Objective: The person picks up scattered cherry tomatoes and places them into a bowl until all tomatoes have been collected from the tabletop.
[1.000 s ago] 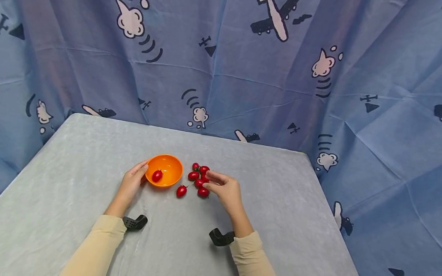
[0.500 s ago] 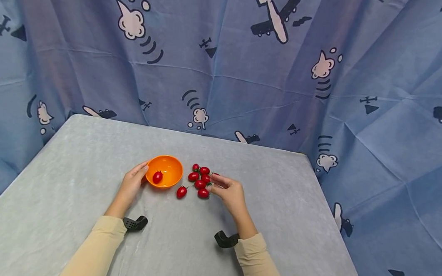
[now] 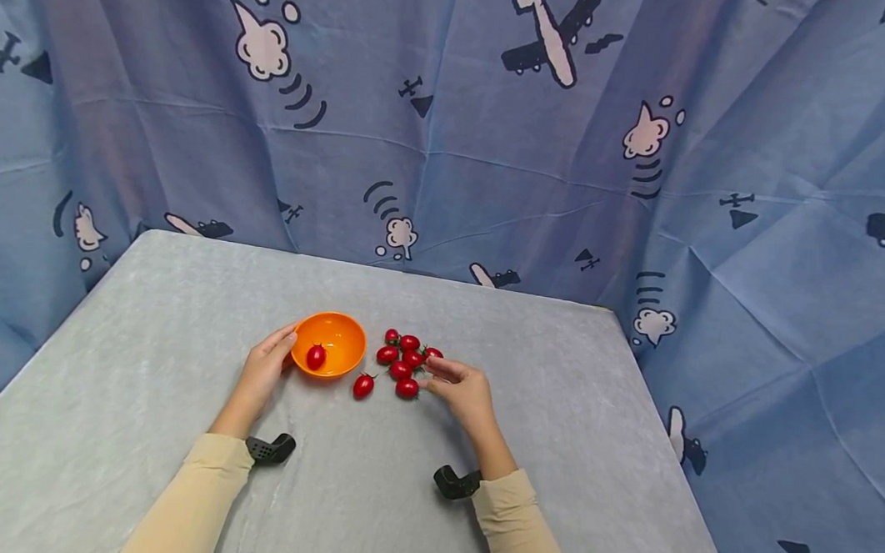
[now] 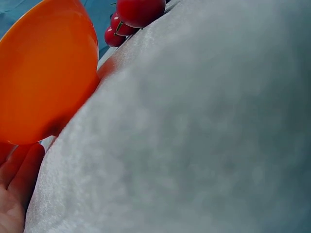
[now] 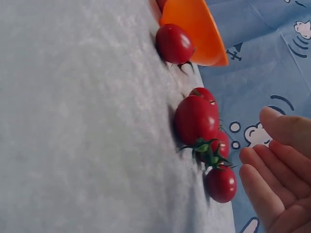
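My left hand (image 3: 263, 366) holds the orange bowl (image 3: 343, 341) at its left side, with the thumb by the rim. Extended fingers (image 4: 22, 172) meet the outside of the bowl in the left wrist view. One red cherry tomato (image 3: 316, 356) with a green stem lies in the bowl. To its right several more cherry tomatoes (image 3: 400, 370) lie in a loose cluster on the table, and a single tomato (image 3: 363, 386) sits nearer the bowl. Beside the cluster's right edge is my right hand (image 3: 465, 392), thumb and fingers apart with nothing between them; the right wrist view shows the same gap.
A grey-white cloth covers the table (image 3: 356, 497). Behind its back edge and along the right hangs a blue curtain (image 3: 461, 202) printed with planes and clouds. Each wrist wears a black camera mount, such as the right wrist mount (image 3: 456, 483).
My right hand has drawn back to the right from above the cluster, uncovering a tomato at its right edge. The left hand and the bowl have stayed in place.
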A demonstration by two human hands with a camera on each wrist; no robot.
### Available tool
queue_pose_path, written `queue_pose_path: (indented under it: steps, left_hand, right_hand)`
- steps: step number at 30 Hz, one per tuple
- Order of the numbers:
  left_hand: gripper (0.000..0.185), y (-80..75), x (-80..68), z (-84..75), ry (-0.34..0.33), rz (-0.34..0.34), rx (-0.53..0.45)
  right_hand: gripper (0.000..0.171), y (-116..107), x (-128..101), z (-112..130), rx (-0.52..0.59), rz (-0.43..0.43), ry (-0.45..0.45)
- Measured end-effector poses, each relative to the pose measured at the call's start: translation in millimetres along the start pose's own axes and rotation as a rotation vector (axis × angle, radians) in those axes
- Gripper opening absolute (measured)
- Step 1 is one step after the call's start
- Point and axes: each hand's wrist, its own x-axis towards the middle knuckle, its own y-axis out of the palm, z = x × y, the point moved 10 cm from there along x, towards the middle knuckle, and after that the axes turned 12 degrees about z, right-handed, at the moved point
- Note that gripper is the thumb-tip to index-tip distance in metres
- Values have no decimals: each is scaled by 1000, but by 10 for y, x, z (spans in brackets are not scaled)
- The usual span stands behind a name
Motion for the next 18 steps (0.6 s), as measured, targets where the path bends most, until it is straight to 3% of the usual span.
queue_pose_path:
  steps: [8,18]
  left_hand:
    - [52,1,-5,-13,-8,-5,1]
    - [53,9,-17,-16,-10,-5,13]
  right_hand:
    - [42,2,9,-73,33,-4,5]
    - [42,46,19,-164,-3,12,42]
